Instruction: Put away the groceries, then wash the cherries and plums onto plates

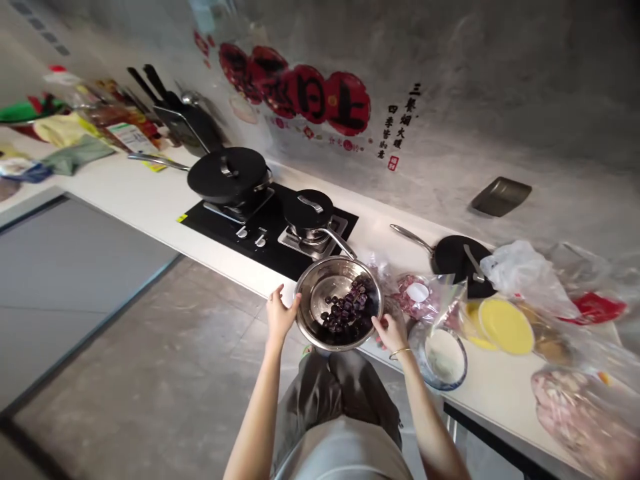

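Note:
A shiny steel bowl (315,288) holding dark purple grapes (346,311) is lifted just in front of the white counter's edge. My left hand (280,315) grips the bowl's left rim, fingers curled round it. On the right rim my right hand (393,331), with a thin bangle at the wrist, is closed on the bowl's edge. The bowl is tilted slightly, with the grapes gathered toward its right side.
A black hob (273,230) carries a lidded wok (227,175) and a lidded saucepan (309,210). To the right lie a black frying pan (456,263), plastic bags (525,273), a yellow lid (505,325) and a bowl of white powder (444,355). Knives and packets sit at far left.

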{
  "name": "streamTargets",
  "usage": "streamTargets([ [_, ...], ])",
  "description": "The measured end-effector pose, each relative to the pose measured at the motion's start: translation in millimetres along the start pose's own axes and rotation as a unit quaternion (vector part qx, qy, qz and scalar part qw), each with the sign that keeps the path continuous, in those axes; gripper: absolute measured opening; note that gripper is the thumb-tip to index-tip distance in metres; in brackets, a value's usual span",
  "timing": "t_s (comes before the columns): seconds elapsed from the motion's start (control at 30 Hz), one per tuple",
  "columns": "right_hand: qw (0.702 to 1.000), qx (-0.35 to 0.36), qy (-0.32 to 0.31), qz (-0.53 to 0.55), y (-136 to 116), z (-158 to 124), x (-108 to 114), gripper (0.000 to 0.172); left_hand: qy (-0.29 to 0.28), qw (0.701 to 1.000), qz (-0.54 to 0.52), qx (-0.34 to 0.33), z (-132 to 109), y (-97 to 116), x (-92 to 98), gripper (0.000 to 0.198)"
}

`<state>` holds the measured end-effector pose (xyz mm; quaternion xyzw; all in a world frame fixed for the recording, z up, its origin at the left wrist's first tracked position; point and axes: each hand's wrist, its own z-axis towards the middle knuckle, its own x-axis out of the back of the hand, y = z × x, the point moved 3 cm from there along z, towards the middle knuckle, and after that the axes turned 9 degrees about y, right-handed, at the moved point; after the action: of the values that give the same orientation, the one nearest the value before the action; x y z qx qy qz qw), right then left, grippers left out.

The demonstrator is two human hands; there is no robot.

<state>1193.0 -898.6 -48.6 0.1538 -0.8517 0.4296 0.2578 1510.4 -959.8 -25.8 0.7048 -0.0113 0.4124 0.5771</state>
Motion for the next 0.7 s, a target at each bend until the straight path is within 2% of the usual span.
streamTargets([
  [0.07,0.997,0.034,0.062,-0.023,-0.3,7.7,-9.2,0.036,-0.095,0.994,0.014,0.059,-1.4,-27.8,-13.3,0.056],
  [0.13,0.99,0.088,0.103,-0.038,-4.0,9.9,-5.3,0.039,-0.201,0.974,-0.018,0.098,-8.3,-42.5,-23.3,0.042],
  [0.17,0.985,0.12,0.116,-0.037,-6.9,7.7,-1.8,0.04,-0.233,0.965,-0.041,0.111,-12.6,-46.0,-24.3,0.036],
  [0.2,0.98,0.151,0.129,-0.031,-10.4,3.1,1.6,0.041,-0.246,0.959,-0.064,0.122,-17.0,-48.3,-22.0,0.032],
  [0.27,0.968,0.203,0.148,-0.01,-18.7,-11.3,4.9,0.042,-0.231,0.956,-0.102,0.152,-25.1,-51.9,-7.3,0.03],
  [0.33,0.967,0.219,0.127,0.023,-27.8,-28.5,-0.1,0.04,-0.211,0.952,-0.127,0.181,-32.3,-56.2,17.7,0.028],
  [0.4,0.976,0.195,0.056,0.074,-38.9,-44.7,-15.5,0.036,-0.188,0.952,-0.137,0.2,-36.2,-63.6,50.9,0.024],
  [0.47,0.979,0.157,-0.028,0.127,-55.3,-60.0,-40.1,0.036,-0.151,0.953,-0.135,0.225,-35.8,-77.2,89.7,0.021],
  [0.57,0.968,0.146,-0.129,0.16,-95.8,-84.0,-91.6,0.036,-0.086,0.948,-0.135,0.274,-31.0,-112.2,152.5,0.017],
  [0.63,0.958,0.179,-0.178,0.139,-133.1,-102.4,-135.3,0.034,-0.036,0.937,-0.143,0.316,-29.3,-144.6,194.7,0.014],
  [0.7,0.945,0.24,-0.198,0.098,-174.6,-121.8,-184.9,0.032,0.008,0.918,-0.162,0.362,-30.8,-181.3,234.6,0.012],
])
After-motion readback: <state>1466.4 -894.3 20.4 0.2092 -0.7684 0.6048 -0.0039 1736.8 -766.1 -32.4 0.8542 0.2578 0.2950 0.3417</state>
